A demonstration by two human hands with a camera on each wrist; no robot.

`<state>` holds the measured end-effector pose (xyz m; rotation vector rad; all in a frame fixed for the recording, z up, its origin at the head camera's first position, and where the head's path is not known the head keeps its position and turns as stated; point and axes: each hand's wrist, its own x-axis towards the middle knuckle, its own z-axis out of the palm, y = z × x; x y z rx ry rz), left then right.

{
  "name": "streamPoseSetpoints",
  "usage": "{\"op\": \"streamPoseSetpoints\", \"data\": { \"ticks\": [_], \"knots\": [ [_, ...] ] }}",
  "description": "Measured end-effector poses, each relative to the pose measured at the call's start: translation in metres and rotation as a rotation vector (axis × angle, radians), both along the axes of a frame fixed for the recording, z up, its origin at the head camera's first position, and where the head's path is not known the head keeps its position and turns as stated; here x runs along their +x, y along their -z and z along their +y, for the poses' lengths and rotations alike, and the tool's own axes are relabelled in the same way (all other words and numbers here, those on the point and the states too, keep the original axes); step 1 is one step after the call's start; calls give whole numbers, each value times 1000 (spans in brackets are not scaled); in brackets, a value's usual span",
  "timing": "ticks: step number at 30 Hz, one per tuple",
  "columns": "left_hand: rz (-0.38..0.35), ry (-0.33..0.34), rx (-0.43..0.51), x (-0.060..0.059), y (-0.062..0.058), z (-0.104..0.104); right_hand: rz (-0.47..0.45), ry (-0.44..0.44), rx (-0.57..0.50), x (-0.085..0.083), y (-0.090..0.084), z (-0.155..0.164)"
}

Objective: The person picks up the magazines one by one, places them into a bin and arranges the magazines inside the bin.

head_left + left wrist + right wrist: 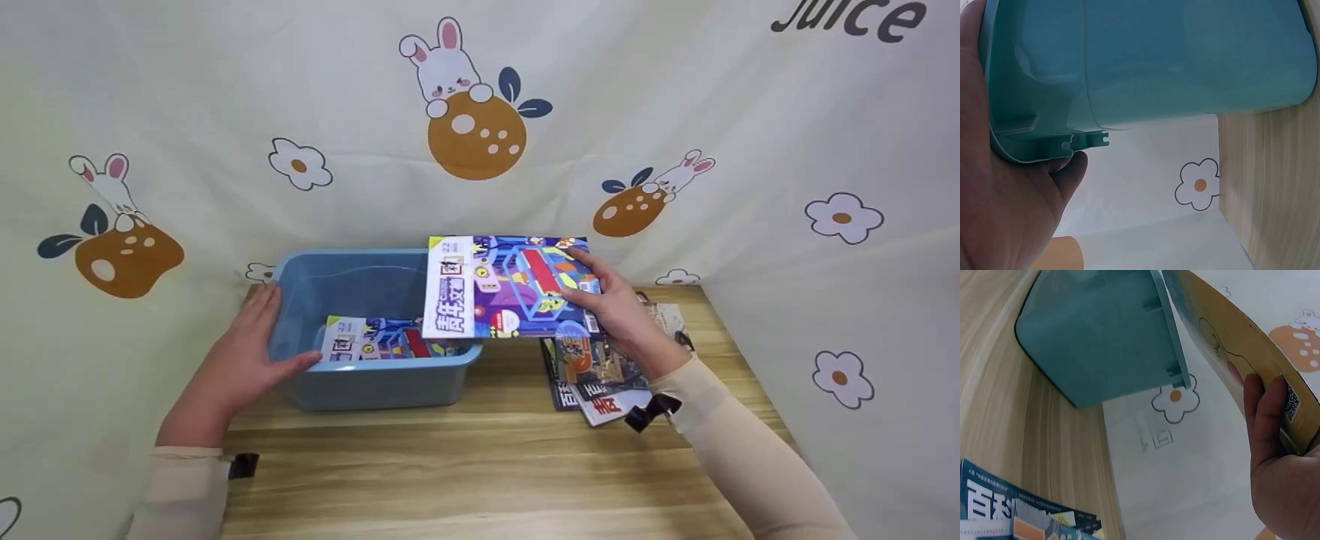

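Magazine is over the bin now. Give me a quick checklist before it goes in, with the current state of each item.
1. Right hand has a firm grip on the colourful purple magazine: ok, fingers above, thumb beneath.
2. Left hand steadies the light blue plastic bin: ok, it holds the left rim.
3. Magazine is above the bin opening: ok in part; its right end overhangs the rim.
4. Room inside: ok, one similar magazine lies flat in the bin.
5. Bin sits fully on the wooden table: cannot tell; its back is hidden.
6. Stack of remaining magazines stable: ok, flat on the table.
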<state>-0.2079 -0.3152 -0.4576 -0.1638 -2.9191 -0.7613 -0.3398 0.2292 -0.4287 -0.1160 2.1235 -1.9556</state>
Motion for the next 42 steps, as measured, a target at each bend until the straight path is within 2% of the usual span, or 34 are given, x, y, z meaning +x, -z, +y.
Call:
{"op": "streamPoseSetpoints", "data": {
  "ticks": [11, 19, 25, 42],
  "knots": [
    [2, -7, 7, 0, 1, 0, 1, -34, -44, 5, -3, -47],
    [-4, -16, 3, 1, 1, 2, 22, -75, -12, 5, -1, -75],
    [-16, -27, 7, 1, 1, 2, 71, -87, 26, 5, -1, -93],
    [-34, -31, 12, 1, 0, 3, 126, -131, 27, 13, -4, -150]
  ]
}}
